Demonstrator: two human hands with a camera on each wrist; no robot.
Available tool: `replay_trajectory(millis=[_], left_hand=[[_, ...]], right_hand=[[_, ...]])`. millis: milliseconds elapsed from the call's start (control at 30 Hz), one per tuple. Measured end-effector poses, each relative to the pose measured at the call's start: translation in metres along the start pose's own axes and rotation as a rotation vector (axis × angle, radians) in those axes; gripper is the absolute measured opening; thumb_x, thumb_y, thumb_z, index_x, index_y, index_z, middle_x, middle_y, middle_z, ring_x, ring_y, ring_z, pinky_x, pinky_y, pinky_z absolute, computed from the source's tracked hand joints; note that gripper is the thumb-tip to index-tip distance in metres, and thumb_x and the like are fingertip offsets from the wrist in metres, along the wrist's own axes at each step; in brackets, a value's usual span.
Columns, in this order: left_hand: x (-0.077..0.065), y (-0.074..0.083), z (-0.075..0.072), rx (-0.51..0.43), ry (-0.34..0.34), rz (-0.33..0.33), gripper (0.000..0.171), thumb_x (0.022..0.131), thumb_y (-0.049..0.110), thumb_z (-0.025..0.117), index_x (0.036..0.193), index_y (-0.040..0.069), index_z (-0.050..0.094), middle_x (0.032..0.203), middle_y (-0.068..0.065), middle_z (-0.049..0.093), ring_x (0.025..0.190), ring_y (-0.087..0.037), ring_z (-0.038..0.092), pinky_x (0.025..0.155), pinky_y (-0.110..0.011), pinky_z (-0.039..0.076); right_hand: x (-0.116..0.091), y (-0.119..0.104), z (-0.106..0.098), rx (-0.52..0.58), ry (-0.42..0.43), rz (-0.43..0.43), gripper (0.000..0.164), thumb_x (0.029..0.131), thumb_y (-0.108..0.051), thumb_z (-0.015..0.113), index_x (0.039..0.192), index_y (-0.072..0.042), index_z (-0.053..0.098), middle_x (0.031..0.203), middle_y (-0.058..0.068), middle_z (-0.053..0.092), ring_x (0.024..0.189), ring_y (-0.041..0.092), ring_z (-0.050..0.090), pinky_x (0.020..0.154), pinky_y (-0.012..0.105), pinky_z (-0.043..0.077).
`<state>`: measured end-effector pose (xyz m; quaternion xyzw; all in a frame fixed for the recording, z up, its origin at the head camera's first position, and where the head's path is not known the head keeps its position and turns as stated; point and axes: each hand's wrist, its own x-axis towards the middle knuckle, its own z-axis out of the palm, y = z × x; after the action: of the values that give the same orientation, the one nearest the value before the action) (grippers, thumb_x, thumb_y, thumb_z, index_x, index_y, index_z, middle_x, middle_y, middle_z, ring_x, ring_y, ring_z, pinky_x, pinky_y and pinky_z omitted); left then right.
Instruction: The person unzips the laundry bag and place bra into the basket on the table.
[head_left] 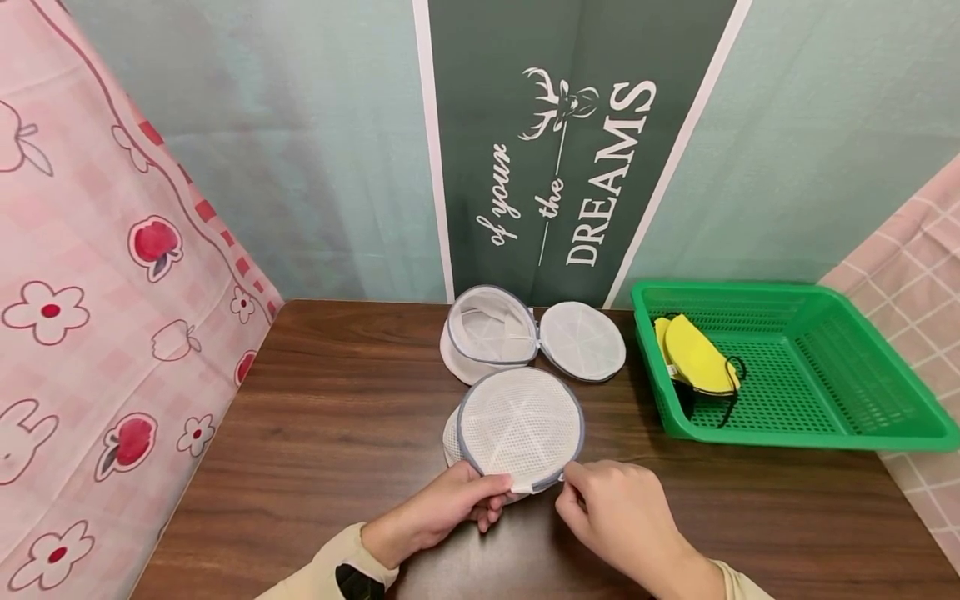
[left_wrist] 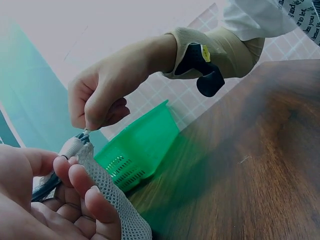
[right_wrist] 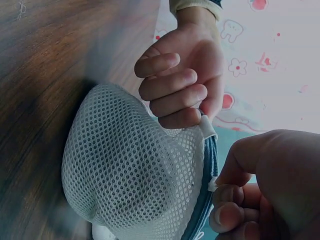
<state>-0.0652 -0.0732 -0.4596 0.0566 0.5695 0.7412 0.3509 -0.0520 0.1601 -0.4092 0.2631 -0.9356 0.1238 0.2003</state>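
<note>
A round white mesh laundry bag [head_left: 521, 421] with a grey-blue zipped rim lies on the table in the head view, its lid over its body. At the near edge, my left hand [head_left: 459, 500] pinches the rim by a white fabric tab between thumb and fingers. Just right of it, my right hand [head_left: 618, 512] pinches the small zipper pull [right_wrist: 213, 184] on the rim. The right wrist view shows the bag's rounded mesh side and the zipper track [right_wrist: 200, 212]. Behind it stands a second mesh laundry bag [head_left: 487, 329], unzipped, its round lid [head_left: 582, 342] folded out to the right.
A green plastic basket [head_left: 810, 437] stands at the right, with yellow cloth pieces [head_left: 697, 354] and black cords inside. The brown wood table [head_left: 337, 417] reaches a hanging curtain [head_left: 337, 167] at the back. Pink patterned fabric [head_left: 112, 333] hangs at the left.
</note>
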Motion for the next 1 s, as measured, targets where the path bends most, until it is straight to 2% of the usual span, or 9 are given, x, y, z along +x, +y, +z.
replay_trajectory(millis=[333,500,800,900,1000], left_hand=[[0.000,-0.001,-0.001,-0.007,-0.010,-0.033,0.023,0.101,0.019,0.057,0.083,0.006,0.064,0.068,0.008,0.053,0.061,-0.003,0.050,0.055,-0.017,0.043],[-0.001,-0.001,-0.002,-0.003,-0.009,-0.025,0.022,0.101,0.017,0.057,0.085,0.003,0.064,0.068,0.008,0.054,0.060,-0.003,0.050,0.054,-0.016,0.043],[0.000,-0.001,-0.001,0.014,-0.007,-0.024,0.021,0.100,0.017,0.058,0.082,0.006,0.062,0.068,0.007,0.053,0.060,-0.003,0.051,0.053,-0.016,0.043],[-0.001,-0.001,-0.002,0.018,-0.010,-0.027,0.021,0.100,0.016,0.058,0.082,0.005,0.062,0.067,0.007,0.053,0.060,-0.003,0.051,0.054,-0.015,0.043],[-0.001,-0.001,-0.002,0.020,-0.016,-0.030,0.022,0.099,0.015,0.057,0.087,-0.002,0.063,0.068,0.007,0.053,0.060,-0.003,0.050,0.054,-0.015,0.044]], right_hand=[[-0.001,0.011,0.001,-0.010,0.049,0.028,0.036,0.067,-0.013,0.059,0.058,-0.029,0.029,0.057,-0.017,0.017,0.050,0.001,0.017,0.043,0.021,0.014],[-0.001,0.017,0.001,-0.031,0.039,0.049,0.035,0.069,-0.014,0.061,0.058,-0.030,0.031,0.056,-0.018,0.019,0.049,0.001,0.019,0.042,0.021,0.015],[0.002,0.024,0.001,-0.041,0.028,0.075,0.036,0.071,-0.014,0.061,0.058,-0.029,0.031,0.056,-0.017,0.018,0.050,0.002,0.018,0.042,0.022,0.015],[0.003,0.026,0.000,-0.036,0.029,0.089,0.036,0.071,-0.013,0.060,0.058,-0.029,0.030,0.056,-0.017,0.018,0.050,0.002,0.018,0.042,0.022,0.015],[0.003,0.028,0.000,-0.034,0.020,0.105,0.036,0.071,-0.012,0.060,0.058,-0.029,0.031,0.055,-0.017,0.018,0.049,0.003,0.019,0.042,0.023,0.016]])
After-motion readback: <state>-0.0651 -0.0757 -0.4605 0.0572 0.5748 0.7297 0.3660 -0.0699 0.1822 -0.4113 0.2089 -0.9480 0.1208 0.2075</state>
